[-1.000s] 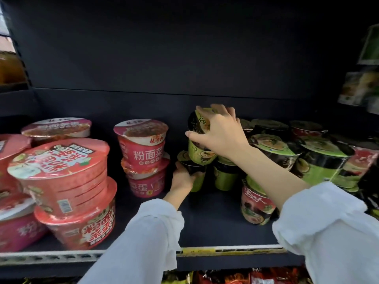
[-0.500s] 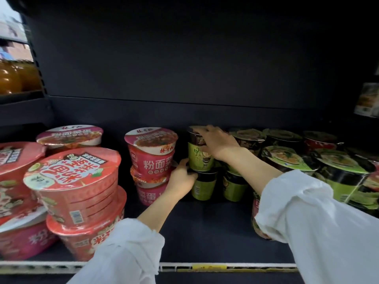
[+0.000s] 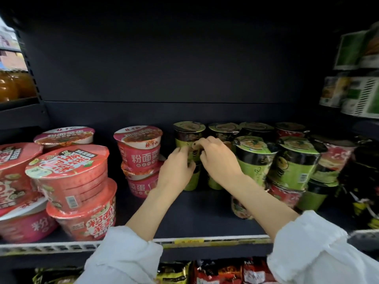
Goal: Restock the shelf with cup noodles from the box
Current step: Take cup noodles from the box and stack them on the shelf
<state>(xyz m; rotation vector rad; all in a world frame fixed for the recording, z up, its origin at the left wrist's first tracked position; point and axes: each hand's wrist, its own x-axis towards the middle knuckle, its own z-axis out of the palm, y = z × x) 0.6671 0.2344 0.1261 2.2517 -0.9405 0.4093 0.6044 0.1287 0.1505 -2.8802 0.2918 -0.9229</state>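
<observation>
While both hands worked at the back of the shelf [image 3: 184, 214], the top cup [image 3: 185, 138] sat on a lower cup [image 3: 191, 179], the pair forming the leftmost green stack, just right of the pink bowls [image 3: 139, 152]. The left hand [image 3: 176, 169] curled its fingers around the cup's left side near the seam between the two cups, and the right hand [image 3: 217, 158] pinched the cup's front and right wall with bent fingers; whether the left thumb also touched the lower cup could not be told, since the hand hid that spot.

Such a cup was probably light, a thin-walled shell wrapped in glossy film, so it would slip under a loose hold and dent under a hard squeeze. The best hold looked to be around the upper wall just under the lid rim, where the shell is stiffest. Stacked two high on a narrow base, it could tip sideways against the neighbouring cups [image 3: 254, 158] if nudged.
</observation>
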